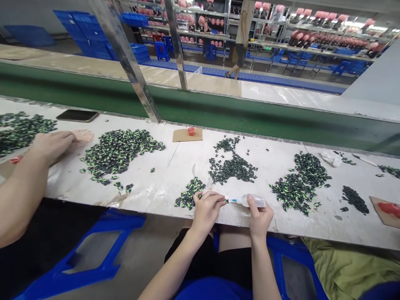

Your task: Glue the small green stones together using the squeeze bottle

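Observation:
My left hand (206, 208) pinches a small dark piece (226, 201) at its fingertips, above the table's front edge. In my right hand (260, 214) is a clear squeeze bottle (254, 201), its thin blue tip pointing left and meeting or nearly meeting the piece. Just left of my left hand lies a small pile of black and green pieces (189, 193). Beyond both hands is a pile of slim dark pieces (233, 168). A larger black and green pile (300, 183) lies right of my right hand.
Another person's hand (53, 146) works at the left, beside a big pile (118, 152). A red cap (191, 131) stands on cardboard (178, 135). A phone (77, 116) lies near the green conveyor (218, 114). A metal post (131, 66) rises behind the table.

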Motion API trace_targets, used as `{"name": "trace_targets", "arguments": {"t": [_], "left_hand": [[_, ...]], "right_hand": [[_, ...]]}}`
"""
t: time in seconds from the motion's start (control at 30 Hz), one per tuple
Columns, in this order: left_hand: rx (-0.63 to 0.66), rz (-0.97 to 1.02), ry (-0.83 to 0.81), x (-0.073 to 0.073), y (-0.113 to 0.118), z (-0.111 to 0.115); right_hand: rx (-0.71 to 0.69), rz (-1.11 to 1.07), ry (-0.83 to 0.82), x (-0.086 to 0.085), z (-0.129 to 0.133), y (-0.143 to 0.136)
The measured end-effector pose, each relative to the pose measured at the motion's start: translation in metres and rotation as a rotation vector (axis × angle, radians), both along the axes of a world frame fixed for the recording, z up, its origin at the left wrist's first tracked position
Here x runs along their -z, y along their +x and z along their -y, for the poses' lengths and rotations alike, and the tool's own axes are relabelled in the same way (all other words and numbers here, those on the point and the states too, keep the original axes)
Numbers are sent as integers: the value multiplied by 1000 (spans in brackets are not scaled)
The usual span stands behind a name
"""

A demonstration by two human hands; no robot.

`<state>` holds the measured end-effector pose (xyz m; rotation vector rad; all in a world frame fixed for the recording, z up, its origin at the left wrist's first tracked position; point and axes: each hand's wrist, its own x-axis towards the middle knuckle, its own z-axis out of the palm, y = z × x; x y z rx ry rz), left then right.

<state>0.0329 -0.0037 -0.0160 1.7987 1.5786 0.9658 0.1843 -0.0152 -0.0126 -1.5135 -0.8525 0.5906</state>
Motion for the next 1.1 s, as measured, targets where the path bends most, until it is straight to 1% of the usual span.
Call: {"name": "trace_targets", "arguments": {"t": [0.23,0.63,0.97,1.1], "left_hand": [[-9,-32,28,2,1,-1],[-29,-67,88,8,1,0],[-17,-61,59,6,0,0],[-20,-51,61,5,0,0]], "right_hand": [[-46,20,-38,1,-1,-2],[-45,40,-67,0,-1,-2],[-8,65,-76,1,-2,-2],[-11,65,-52,3,-1,0]]}}
